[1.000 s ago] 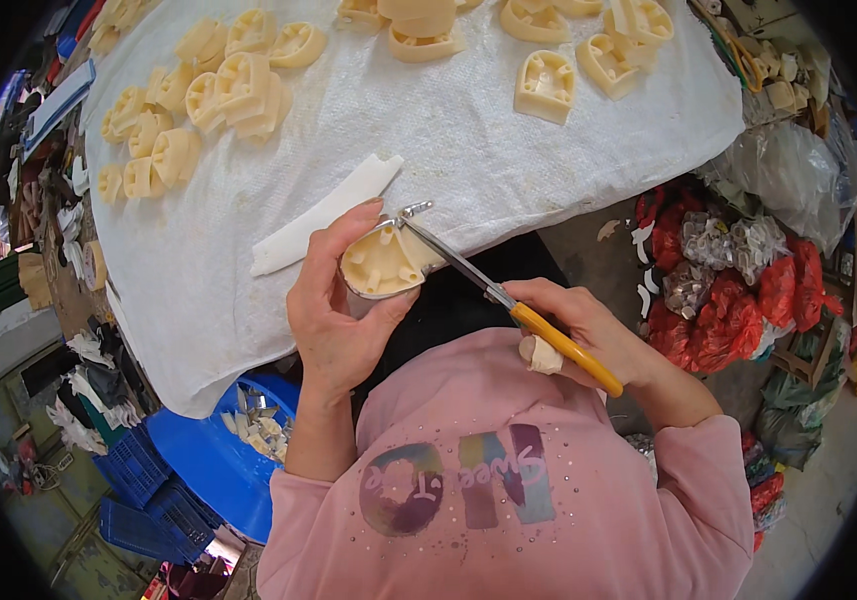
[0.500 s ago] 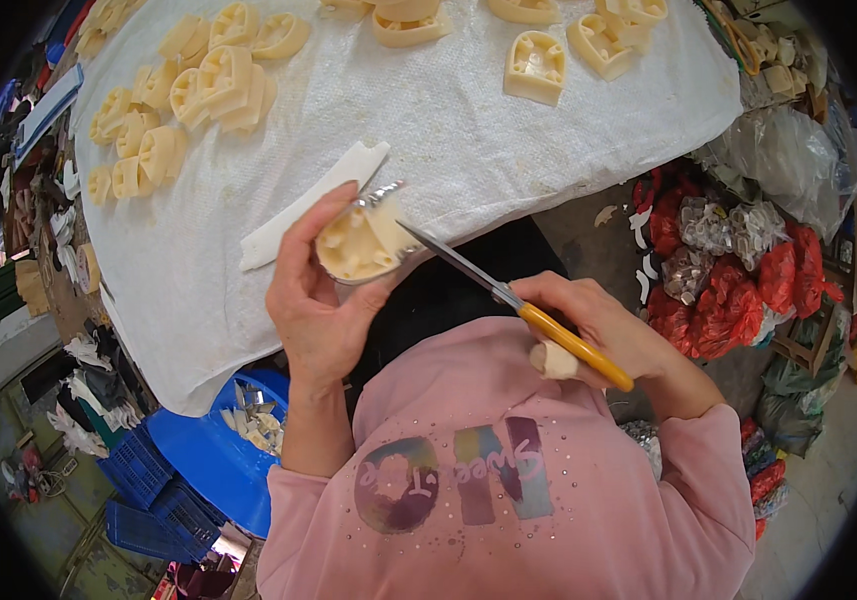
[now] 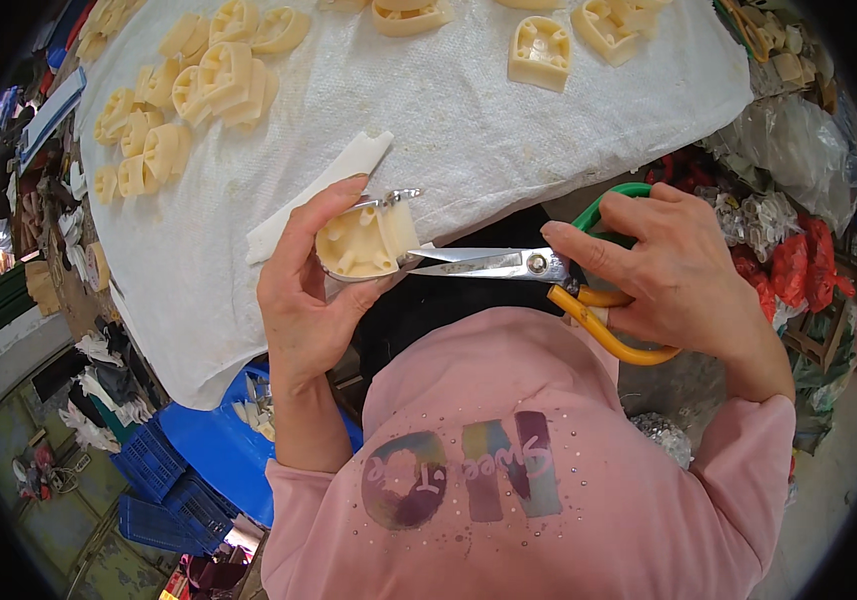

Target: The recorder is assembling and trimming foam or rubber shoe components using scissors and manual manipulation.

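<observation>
My left hand (image 3: 298, 310) grips a cream moulded plastic piece (image 3: 356, 240) by its rounded side, thumb below and fingers above. The piece is hollow, with small posts inside, and a shiny silver strip (image 3: 403, 194) runs along its rim, its end sticking out at the upper right. In my right hand (image 3: 678, 265) is a pair of scissors (image 3: 538, 264) with one green and one yellow handle. Its blades are parted and point left, their tips at the lower right edge of the piece. Whether they touch the strip, I cannot tell.
On the white cloth-covered table (image 3: 468, 130) lie a flat white strip (image 3: 293, 210) and many similar cream pieces (image 3: 233, 85). A blue basin (image 3: 213, 450) with scraps stands lower left, beside blue crates (image 3: 153, 460). Red plastic bags (image 3: 808, 265) and clear bags fill the right side.
My right hand has turned and moved right and up, spreading the scissors' handles and blades. My left hand still holds the piece, now turned slightly.
</observation>
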Action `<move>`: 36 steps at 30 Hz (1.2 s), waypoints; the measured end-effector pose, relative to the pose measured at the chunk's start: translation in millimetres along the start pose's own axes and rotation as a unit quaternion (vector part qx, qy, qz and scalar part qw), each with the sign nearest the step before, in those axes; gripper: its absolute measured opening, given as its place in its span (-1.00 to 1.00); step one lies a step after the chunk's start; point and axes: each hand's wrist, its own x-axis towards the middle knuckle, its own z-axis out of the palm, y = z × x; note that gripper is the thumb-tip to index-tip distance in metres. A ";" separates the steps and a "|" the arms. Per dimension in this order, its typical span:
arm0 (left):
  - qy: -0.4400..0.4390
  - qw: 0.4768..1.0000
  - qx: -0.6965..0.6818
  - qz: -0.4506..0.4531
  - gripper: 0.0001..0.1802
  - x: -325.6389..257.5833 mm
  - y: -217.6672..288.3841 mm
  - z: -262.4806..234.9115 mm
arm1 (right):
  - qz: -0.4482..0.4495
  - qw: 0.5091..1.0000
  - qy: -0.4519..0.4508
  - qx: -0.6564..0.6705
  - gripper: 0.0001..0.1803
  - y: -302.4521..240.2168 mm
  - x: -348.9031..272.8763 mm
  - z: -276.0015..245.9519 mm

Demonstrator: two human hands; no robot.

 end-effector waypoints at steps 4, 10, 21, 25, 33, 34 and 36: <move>-0.010 1.000 0.019 0.013 -0.31 -0.1 -2.1 -0.9 | -0.004 1.000 0.007 -0.020 -0.59 1.1 1.2 -4.1; -0.002 1.000 0.007 0.011 -0.29 -2.3 -2.2 2.1 | -0.042 0.999 0.009 -0.019 -0.37 7.7 2.1 -7.0; -0.013 0.998 -0.054 -0.003 -0.31 -7.1 -8.5 4.8 | -0.121 0.991 0.036 -0.037 -0.60 18.6 6.6 -6.6; -0.010 0.999 -0.051 -0.012 -0.29 -5.8 -7.9 3.5 | -0.130 0.989 0.049 -0.042 -0.61 20.0 4.5 0.7; 0.036 0.997 -0.058 -0.024 -0.25 -0.5 -8.2 4.7 | 0.047 0.990 0.110 0.075 -0.29 27.8 -3.1 12.4; 0.036 0.997 -0.061 -0.022 -0.25 0.8 -8.1 6.3 | 0.048 0.990 0.110 0.072 -0.29 26.2 -4.8 17.8; 0.025 0.998 -0.044 -0.035 -0.28 2.4 -7.6 9.8 | 0.190 0.952 0.173 0.168 -0.16 22.3 -8.3 27.3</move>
